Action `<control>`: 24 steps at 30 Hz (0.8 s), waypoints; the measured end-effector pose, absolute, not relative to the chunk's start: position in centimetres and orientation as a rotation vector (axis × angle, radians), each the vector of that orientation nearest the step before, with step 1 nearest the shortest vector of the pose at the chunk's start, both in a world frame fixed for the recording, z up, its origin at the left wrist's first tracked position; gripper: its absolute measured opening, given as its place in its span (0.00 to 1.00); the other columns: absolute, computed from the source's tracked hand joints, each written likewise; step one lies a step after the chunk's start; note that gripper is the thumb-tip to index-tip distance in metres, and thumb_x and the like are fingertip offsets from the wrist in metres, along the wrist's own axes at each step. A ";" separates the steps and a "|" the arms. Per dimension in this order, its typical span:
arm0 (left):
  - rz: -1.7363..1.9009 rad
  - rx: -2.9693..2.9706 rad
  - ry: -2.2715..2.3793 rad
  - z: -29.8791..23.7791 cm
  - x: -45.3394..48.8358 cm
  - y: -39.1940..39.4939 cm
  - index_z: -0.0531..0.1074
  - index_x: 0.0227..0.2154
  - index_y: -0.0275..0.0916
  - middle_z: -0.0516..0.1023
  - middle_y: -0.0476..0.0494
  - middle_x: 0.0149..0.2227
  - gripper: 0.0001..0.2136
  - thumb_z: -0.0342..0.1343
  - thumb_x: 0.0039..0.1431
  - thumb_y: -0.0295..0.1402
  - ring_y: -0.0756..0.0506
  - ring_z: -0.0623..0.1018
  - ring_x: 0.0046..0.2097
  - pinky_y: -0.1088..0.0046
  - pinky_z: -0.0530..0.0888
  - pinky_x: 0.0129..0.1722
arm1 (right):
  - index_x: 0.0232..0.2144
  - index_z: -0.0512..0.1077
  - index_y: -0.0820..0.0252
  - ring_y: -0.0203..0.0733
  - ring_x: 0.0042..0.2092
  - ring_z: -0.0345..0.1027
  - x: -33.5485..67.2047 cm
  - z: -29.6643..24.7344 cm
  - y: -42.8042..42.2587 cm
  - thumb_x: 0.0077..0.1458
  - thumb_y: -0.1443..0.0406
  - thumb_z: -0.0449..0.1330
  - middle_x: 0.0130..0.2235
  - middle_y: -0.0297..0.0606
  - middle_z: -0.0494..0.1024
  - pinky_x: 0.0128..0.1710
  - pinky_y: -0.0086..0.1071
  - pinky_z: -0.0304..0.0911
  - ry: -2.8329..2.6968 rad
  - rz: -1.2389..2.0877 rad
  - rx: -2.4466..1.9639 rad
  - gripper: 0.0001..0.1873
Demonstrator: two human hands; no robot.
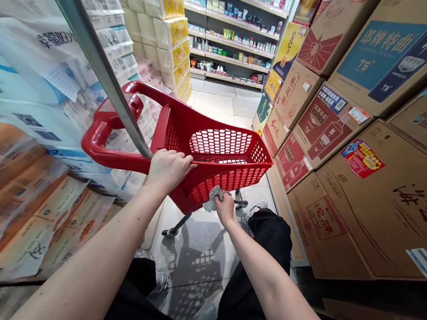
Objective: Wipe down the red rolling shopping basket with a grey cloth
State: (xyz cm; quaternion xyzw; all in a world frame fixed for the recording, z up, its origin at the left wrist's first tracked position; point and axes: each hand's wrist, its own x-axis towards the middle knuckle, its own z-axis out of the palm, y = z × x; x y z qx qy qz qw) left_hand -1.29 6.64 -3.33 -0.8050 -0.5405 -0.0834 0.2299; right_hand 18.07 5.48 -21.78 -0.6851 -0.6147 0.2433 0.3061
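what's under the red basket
Below the red basket: a wheel on a grey leg, another wheel farther right, and pale floor tiles. The basket's near side, the right hand and its cloth hide the rest.

A glossy red shopping cart (202, 174), its walls pierced with rows of holes, stands on wheels (170, 232), handle (93, 136) at left; a crumpled pale cloth (213, 199) is bunched by the cart's lower near side
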 end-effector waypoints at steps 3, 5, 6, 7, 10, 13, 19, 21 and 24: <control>-0.229 -2.210 -1.493 -3.4 -1.1 6.7 0.76 0.31 0.38 0.79 0.37 0.31 0.19 0.44 0.66 0.44 0.39 0.77 0.36 0.62 0.59 0.36 | 0.49 0.73 0.60 0.42 0.49 0.69 17.3 -21.1 5.5 0.64 0.64 0.52 0.48 0.43 0.75 0.50 0.28 0.60 -1.522 0.487 -1.750 0.16; -0.236 -2.210 -1.491 -3.4 -1.0 6.8 0.76 0.31 0.38 0.79 0.38 0.31 0.19 0.44 0.67 0.43 0.39 0.77 0.35 0.62 0.59 0.36 | 0.52 0.72 0.59 0.43 0.51 0.68 17.1 -20.5 6.0 0.64 0.65 0.52 0.51 0.44 0.73 0.52 0.29 0.59 -1.550 0.451 -1.743 0.17; -0.240 -2.210 -1.489 -3.4 -1.0 6.8 0.76 0.31 0.38 0.79 0.38 0.31 0.19 0.44 0.67 0.43 0.39 0.77 0.35 0.62 0.59 0.36 | 0.54 0.72 0.59 0.43 0.52 0.68 17.1 -20.3 6.3 0.64 0.65 0.52 0.53 0.44 0.72 0.53 0.30 0.59 -1.598 0.437 -1.749 0.18; -0.241 -2.210 -1.486 -3.5 -1.0 6.9 0.76 0.31 0.38 0.79 0.38 0.31 0.19 0.43 0.67 0.43 0.39 0.77 0.35 0.62 0.59 0.36 | 0.55 0.71 0.58 0.44 0.53 0.67 17.2 -20.2 6.5 0.64 0.66 0.53 0.54 0.45 0.72 0.54 0.30 0.59 -1.664 0.417 -1.751 0.19; -0.238 -2.196 -1.487 -3.5 -1.0 7.0 0.76 0.31 0.38 0.79 0.38 0.30 0.19 0.44 0.67 0.44 0.39 0.77 0.35 0.62 0.59 0.36 | 0.58 0.69 0.57 0.45 0.56 0.65 18.2 -20.4 6.7 0.64 0.65 0.54 0.56 0.46 0.70 0.56 0.33 0.58 -1.872 0.323 -1.698 0.21; -0.243 -2.196 -1.498 -3.6 -1.0 7.0 0.76 0.31 0.39 0.79 0.37 0.30 0.20 0.44 0.66 0.44 0.39 0.77 0.35 0.62 0.60 0.37 | 0.51 0.75 0.57 0.44 0.52 0.67 19.3 -21.1 6.0 0.64 0.61 0.55 0.52 0.44 0.73 0.53 0.33 0.61 -1.962 0.297 -1.688 0.16; -0.337 -2.243 -1.547 -3.8 -0.9 7.1 0.77 0.31 0.39 0.79 0.37 0.30 0.21 0.44 0.66 0.46 0.39 0.77 0.37 0.62 0.60 0.38 | 0.54 0.72 0.57 0.41 0.47 0.70 18.9 -20.0 5.3 0.64 0.63 0.54 0.48 0.42 0.73 0.47 0.30 0.63 -1.802 0.281 -1.718 0.17; -0.336 -2.240 -1.549 -3.9 -0.8 7.1 0.76 0.31 0.39 0.79 0.37 0.30 0.21 0.44 0.66 0.46 0.39 0.77 0.37 0.62 0.60 0.38 | 0.56 0.70 0.56 0.42 0.49 0.68 18.3 -19.0 6.1 0.65 0.63 0.53 0.51 0.43 0.72 0.49 0.30 0.62 -1.802 0.238 -1.702 0.19; -0.295 -2.218 -1.528 -3.9 -0.8 7.2 0.76 0.31 0.39 0.79 0.37 0.30 0.20 0.43 0.67 0.45 0.39 0.77 0.36 0.62 0.59 0.37 | 0.56 0.70 0.56 0.44 0.50 0.67 18.1 -17.9 7.5 0.66 0.63 0.52 0.53 0.44 0.71 0.49 0.32 0.62 -1.874 0.196 -1.742 0.19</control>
